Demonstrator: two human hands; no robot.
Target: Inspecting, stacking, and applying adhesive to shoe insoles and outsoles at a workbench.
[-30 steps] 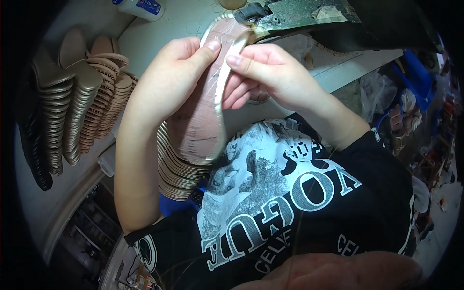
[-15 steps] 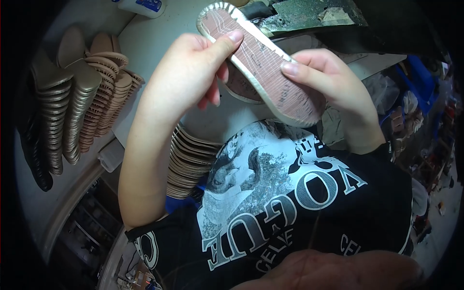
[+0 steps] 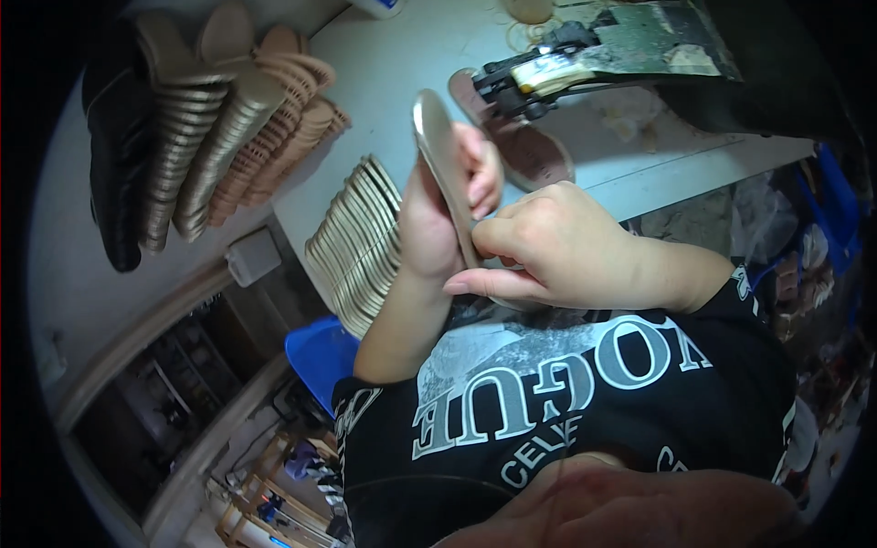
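A shoe insole (image 3: pixel 439 151) stands nearly upright and edge-on in front of my chest, with its smooth, pale gold face to the left. My left hand (image 3: pixel 427 224) grips it, the palm at its left side and the fingers curled round beyond its far side. At the lower end my right hand (image 3: pixel 548 245) is closed on it, thumb on the near side and bent fingers opposite. Its underside is turned away from view. Another insole (image 3: pixel 539 157), pinkish with a pale rim, lies on the table (image 3: pixel 411 57) just beyond my hands, partly hidden.
A stack of gold-edged insoles (image 3: pixel 352 242) stands at the table's left edge. Farther left are stacks of black (image 3: pixel 119 183), gold (image 3: pixel 228 137) and tan insoles (image 3: pixel 274 128). A green-topped machine (image 3: pixel 649 41) overhangs the far right. A blue seat (image 3: pixel 320 361) is at lower left.
The insole has turned from its lined pink underside facing me to edge-on, and come lower. My right hand has moved left to its lower end. The whole view has shifted.
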